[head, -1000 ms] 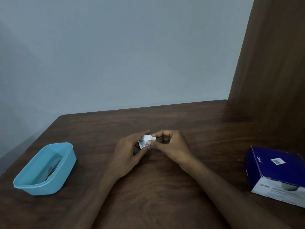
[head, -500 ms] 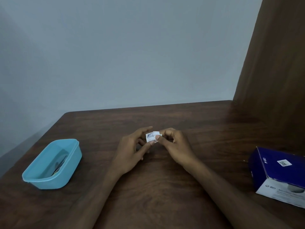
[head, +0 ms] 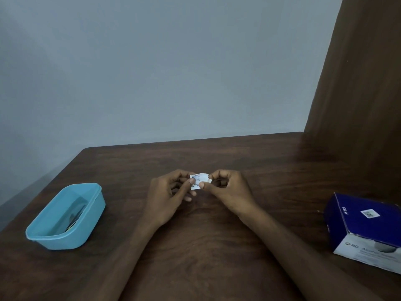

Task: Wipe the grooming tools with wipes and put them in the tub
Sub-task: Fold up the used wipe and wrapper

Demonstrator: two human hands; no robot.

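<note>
Above the wooden table (head: 217, 246), left hand (head: 168, 195) and right hand (head: 227, 190) pinch a wipe packet (head: 198, 180) between them.

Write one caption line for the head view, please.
Both hands, left hand and right hand, pinch a small wipe packet between blue tub and box.

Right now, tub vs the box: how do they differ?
The tub is light blue, open-topped and round-cornered, on the table's left; the box is dark blue with a white printed front, closed, square-edged, on the right. Thin tools lie in the tub; the box's contents are hidden. Both rest on the table, untouched.
</note>
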